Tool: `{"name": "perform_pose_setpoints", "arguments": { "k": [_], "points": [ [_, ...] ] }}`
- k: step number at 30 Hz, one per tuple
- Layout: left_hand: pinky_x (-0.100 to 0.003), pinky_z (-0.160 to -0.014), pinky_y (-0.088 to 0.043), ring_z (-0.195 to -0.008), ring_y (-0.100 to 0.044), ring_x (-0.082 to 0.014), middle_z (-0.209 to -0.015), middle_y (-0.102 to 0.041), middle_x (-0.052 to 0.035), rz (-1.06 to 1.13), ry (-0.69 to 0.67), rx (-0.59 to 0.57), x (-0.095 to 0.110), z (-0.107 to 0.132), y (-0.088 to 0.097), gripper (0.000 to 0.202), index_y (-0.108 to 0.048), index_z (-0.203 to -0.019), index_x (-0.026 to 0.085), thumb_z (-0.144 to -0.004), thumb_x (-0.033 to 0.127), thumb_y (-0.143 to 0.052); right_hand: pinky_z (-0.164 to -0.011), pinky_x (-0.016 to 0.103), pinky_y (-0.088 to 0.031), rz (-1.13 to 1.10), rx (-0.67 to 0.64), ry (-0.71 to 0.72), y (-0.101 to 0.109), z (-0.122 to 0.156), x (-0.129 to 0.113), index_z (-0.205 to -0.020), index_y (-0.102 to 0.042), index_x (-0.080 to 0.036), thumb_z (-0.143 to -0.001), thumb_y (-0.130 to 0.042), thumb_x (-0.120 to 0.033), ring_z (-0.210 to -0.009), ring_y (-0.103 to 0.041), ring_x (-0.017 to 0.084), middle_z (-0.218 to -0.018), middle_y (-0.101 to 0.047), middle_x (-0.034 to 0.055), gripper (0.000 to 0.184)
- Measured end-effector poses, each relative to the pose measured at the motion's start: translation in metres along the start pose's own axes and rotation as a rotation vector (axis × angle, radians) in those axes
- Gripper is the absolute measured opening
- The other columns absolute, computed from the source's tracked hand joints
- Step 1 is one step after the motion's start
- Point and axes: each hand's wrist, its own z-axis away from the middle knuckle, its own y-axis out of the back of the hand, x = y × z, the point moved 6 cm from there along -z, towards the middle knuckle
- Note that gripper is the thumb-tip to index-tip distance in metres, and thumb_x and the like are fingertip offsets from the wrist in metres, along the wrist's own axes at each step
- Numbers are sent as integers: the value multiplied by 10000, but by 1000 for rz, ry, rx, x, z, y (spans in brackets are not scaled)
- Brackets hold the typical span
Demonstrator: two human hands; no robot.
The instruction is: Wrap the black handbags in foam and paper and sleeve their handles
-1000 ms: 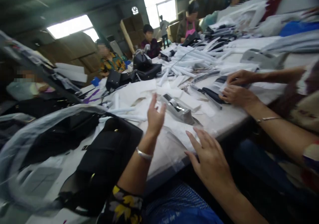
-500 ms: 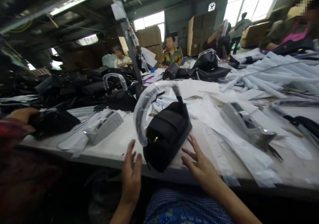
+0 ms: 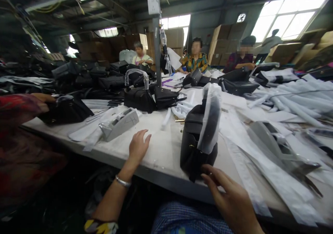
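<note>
A black handbag (image 3: 191, 147) stands upright near the table's front edge, its arched handle (image 3: 210, 119) wrapped in translucent white plastic. My right hand (image 3: 226, 189) is at the bag's lower near corner, fingertips at or just against it, fingers apart and not gripping. My left hand (image 3: 139, 145) hovers over the white tabletop (image 3: 158, 150), left of the bag and apart from it, with loosely spread fingers and nothing in them. Between the bag and the other bags, white plastic strips (image 3: 179, 111) lie on the table.
Grey tape dispensers stand left (image 3: 121, 123) and right (image 3: 281, 147). Long white sheets (image 3: 249, 168) cover the right side. More black handbags (image 3: 140, 97) are piled behind. At left, a co-worker's red sleeve (image 3: 19, 109) reaches to another bag. Several people sit across the table.
The handbag has turned, its wrapped handle swinging from the left side to the right. My left hand has moved away from it, up over the table. The view has shifted left.
</note>
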Motion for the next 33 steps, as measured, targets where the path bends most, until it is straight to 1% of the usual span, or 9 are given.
{"name": "perform_pose_setpoints", "arguments": {
  "k": [4,10,13,16,19,22,27,30,33],
  "points": [
    [-462,-1014,-428,-1152,-600,-356,-1137,-693,-184,-126,31,-91,-22,-48,-16,407,-677,-1111,133,-824,419,-640,-716,328,-598,7,-41,-48,-27,-3,-3,-1093,-682,-181,-987,-523,-440,-826,-751,264,-963,-768,101,322],
    [-441,-780,-500,-872,-676,-372,-864,-736,-132,-109,53,-174,-31,-72,-25,367,-719,-885,175,-713,486,-625,-582,289,-452,-4,-168,-296,-39,-16,1,-773,-688,-191,-888,-665,-364,-668,-688,236,-702,-710,48,209],
    [-444,-826,-499,-915,-680,-368,-855,-763,-91,-3,24,-183,-30,-84,-20,336,-729,-777,228,-704,527,-595,-520,255,-363,-200,-243,-405,-38,-18,3,-652,-632,-184,-852,-681,-372,-587,-606,170,-594,-621,-2,278],
    [-503,-934,-472,-1072,-645,-399,-988,-775,-107,120,47,-130,-21,-85,-4,397,-752,-846,221,-710,557,-590,-509,237,-343,-423,-322,-445,-39,-18,3,-634,-604,-170,-866,-646,-350,-573,-570,143,-572,-575,-18,297],
    [-438,-935,-510,-1059,-671,-331,-1052,-770,-93,273,62,-157,0,-62,14,507,-754,-1006,198,-732,600,-611,-537,243,-367,-521,-383,-420,-38,-17,2,-627,-617,-162,-888,-633,-366,-585,-560,147,-570,-569,-13,332],
    [-363,-871,-549,-969,-704,-273,-1026,-776,-63,375,78,-256,31,-14,26,503,-767,-1016,201,-724,603,-686,-687,276,-464,-615,-435,-349,-37,-20,-3,-627,-665,-166,-902,-637,-442,-749,-637,205,-710,-667,35,391],
    [-338,-778,-531,-830,-700,-252,-849,-776,-56,537,121,-598,83,80,4,303,-792,-863,209,-802,491,-700,-979,334,-449,-774,-493,-304,-37,-23,-14,-743,-758,-174,-915,-631,-483,-1130,-603,277,-1107,-696,97,376],
    [-326,-779,-523,-854,-700,-253,-854,-774,-52,594,90,-670,98,112,-11,244,-794,-848,216,-833,435,-685,-806,287,-480,-732,-469,-321,-42,-20,-13,-700,-729,-158,-914,-635,-483,-867,-628,217,-822,-671,56,400],
    [-319,-802,-523,-896,-699,-250,-913,-771,-51,687,117,-624,100,124,-18,251,-778,-983,221,-827,403,-704,-597,253,-393,-663,-432,-360,-49,-17,-4,-638,-663,-144,-905,-644,-498,-635,-512,146,-621,-533,-5,444]
  ]
}}
